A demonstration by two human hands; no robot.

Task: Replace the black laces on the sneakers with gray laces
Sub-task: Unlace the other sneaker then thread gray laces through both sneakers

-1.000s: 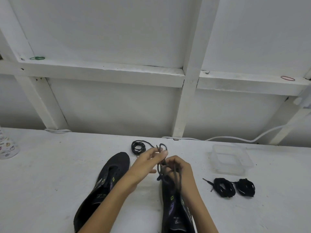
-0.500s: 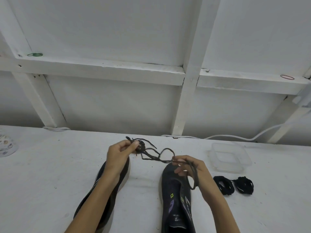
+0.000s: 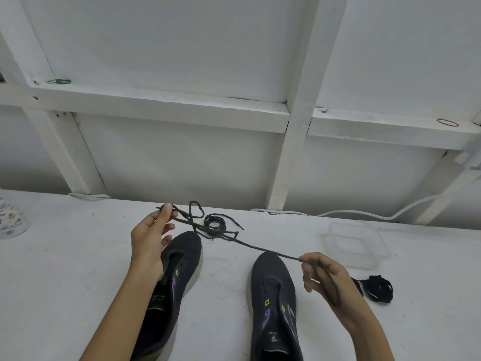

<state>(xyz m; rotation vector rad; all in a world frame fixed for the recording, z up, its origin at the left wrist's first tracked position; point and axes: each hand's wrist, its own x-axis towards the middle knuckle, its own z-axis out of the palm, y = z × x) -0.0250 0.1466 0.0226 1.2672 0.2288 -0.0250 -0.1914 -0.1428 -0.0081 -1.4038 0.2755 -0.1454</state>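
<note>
- The left hand (image 3: 149, 238) was raised above the toe of the left sneaker (image 3: 186, 254). It pinched one end of the gray lace (image 3: 260, 247) between thumb and forefinger, and its other fingers were loosely curled.
- The right hand (image 3: 325, 277) was just to the right of the right sneaker (image 3: 270, 280). Its fingers were curled round another part of the same lace, which made a long loop down across the palm.
- Between the two hands the lace hung in the air. It was nearly straight on the side of the right hand, with loose loops and a tangle nearer to the left hand.
- Behind this tangle a coiled lace (image 3: 215, 223) lay on the desk (image 3: 65, 282), just beyond the toe of the left sneaker. I could not tell whether the two laces touched.
- Both sneakers were dark and stood side by side on the white desk, apart from each other, with the toes pointing away from the person.
- The black laces (image 3: 378, 287) lay in a bundle on the desk to the right of the right hand, partly hidden by the wrist.
- A clear plastic container (image 3: 356, 246) stood beyond the right hand.
- A white cable (image 3: 364, 213) ran along the back of the desk.
</note>
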